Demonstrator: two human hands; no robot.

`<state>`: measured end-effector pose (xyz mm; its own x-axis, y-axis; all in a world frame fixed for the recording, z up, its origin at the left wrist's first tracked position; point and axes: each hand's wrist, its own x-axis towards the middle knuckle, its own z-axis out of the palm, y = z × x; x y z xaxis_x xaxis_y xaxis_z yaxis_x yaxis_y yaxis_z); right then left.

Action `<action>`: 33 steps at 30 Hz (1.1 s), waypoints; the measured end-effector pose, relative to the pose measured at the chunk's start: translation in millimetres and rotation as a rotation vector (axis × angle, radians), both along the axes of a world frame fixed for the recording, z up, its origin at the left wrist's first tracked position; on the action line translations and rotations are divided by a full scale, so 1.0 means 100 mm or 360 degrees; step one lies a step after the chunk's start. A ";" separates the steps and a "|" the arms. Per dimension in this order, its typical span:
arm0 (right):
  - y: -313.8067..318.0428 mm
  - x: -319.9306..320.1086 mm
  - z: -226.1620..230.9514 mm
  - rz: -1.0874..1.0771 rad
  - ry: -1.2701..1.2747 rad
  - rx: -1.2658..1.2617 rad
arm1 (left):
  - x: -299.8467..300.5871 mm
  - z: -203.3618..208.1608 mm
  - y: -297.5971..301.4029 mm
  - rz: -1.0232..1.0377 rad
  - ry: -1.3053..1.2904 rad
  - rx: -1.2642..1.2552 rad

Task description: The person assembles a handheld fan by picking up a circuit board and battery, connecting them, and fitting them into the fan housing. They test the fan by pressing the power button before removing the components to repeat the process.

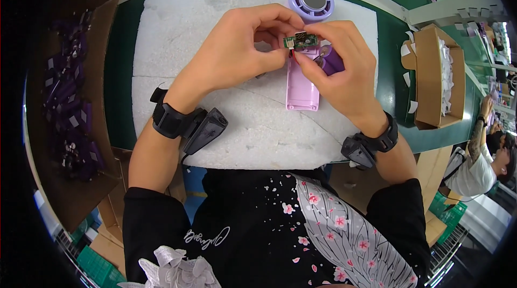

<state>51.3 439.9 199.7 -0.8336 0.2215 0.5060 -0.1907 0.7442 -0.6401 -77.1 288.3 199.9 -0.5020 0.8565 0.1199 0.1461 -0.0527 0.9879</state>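
Both my hands meet above a white foam pad (177, 46). Between their fingertips is a small green circuit board (299, 40). My left hand (242, 46) pinches the board's left end, and my right hand (339, 67) pinches its right end. Under my right hand's fingers a purple part (333, 61) shows, with thin wires near the board. Just below the board a pink oblong plastic shell (302, 88) lies flat on the foam. A round lilac fan head (311, 1) with a grey centre rests at the pad's far edge. Each wrist wears a black strap with a small black device.
A large cardboard box (70, 105) at my left holds several dark purple parts. A smaller cardboard box (436, 78) with white pieces stands at my right on the green table (390, 40). Another person (484, 153) sits at the far right. Green crates are on the floor.
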 end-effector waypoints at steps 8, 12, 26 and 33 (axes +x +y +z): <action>0.02 0.01 -0.01 -0.0076 -0.0061 0.0014 | -0.05 0.07 -0.02 -0.0073 -0.0075 -0.0346; 0.03 0.02 0.00 -0.0096 -0.0105 -0.0002 | -0.03 0.05 -0.02 -0.0035 0.0039 -0.0263; 0.02 0.01 0.01 -0.0130 -0.0097 -0.0041 | 0.00 0.04 -0.01 0.0081 0.0294 -0.0290; 0.07 0.01 0.02 -0.0078 -0.0216 -0.0171 | 0.02 -0.01 0.02 0.0080 -0.0164 -0.0278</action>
<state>52.4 447.1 201.7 -0.8795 0.3103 0.3609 -0.0625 0.6765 -0.7338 -74.7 289.9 198.5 -0.5466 0.8333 -0.0824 0.0420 0.1256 0.9912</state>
